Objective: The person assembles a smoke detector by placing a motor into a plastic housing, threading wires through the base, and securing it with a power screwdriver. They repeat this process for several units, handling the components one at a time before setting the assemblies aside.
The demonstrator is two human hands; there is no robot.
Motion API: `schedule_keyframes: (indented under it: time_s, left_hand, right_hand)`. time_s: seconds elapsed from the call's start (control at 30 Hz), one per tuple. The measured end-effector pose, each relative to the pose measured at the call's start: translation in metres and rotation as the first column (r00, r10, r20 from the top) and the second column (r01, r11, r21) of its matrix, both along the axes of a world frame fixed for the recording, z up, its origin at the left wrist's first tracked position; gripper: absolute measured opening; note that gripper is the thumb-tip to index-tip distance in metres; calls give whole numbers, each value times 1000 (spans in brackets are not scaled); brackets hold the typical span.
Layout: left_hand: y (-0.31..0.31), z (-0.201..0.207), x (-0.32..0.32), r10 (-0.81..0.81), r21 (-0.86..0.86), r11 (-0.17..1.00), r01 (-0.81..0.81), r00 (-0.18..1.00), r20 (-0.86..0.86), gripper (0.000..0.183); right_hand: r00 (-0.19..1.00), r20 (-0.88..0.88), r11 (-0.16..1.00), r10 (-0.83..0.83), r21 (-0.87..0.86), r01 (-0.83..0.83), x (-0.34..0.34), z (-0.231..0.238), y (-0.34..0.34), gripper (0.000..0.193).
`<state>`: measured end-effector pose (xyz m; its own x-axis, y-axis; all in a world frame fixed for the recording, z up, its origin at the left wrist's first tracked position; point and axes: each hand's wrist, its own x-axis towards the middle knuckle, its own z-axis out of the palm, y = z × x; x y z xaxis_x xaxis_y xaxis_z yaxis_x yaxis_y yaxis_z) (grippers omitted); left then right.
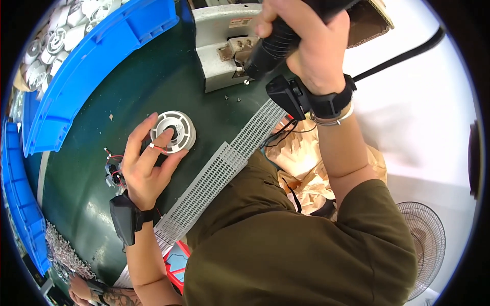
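Note:
My left hand (140, 171) is closed around a round white plastic housing (189, 133) with a spoked face and a dark centre, its fingers on the rim and near the hub. A short red wire with a small white connector (153, 146) lies by the fingers. High on the right, my right hand (321, 48) grips a black power screwdriver (278, 43). Its tip points down beside the front of a grey metal screw feeder (219, 30), with a small bright piece at the tip. A small part with red wires (115, 176) lies left of my left hand.
Blue bins (107, 56) line the left side, one with white plastic parts (56, 38). A pile of small screws (64, 250) lies lower left, near a co-worker's hand (79, 289). A perforated white strip (204, 183) edges the green table (87, 204). A fan (423, 245) stands right.

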<state>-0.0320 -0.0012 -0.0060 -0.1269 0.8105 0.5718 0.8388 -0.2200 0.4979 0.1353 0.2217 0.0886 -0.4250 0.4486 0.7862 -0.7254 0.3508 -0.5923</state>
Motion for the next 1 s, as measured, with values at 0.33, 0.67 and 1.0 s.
schedule_keyframes:
  time_s: [0.33, 0.67, 1.0]
  left_hand:
    - [1, 5, -1, -27, 9, 1000, 27, 999, 21, 35]
    - [2, 6, 1, -42, 20, 999, 41, 998, 46, 30]
    - [2, 4, 1, -32, 46, 999, 29, 998, 60, 31]
  right_hand:
    - [979, 50, 943, 197, -282, -175, -33, 37, -60, 41]
    - [957, 166, 966, 236, -150, -212, -69, 21, -57, 40]
    - [898, 96, 780, 429, -540, -315, -48, 32, -83, 42]
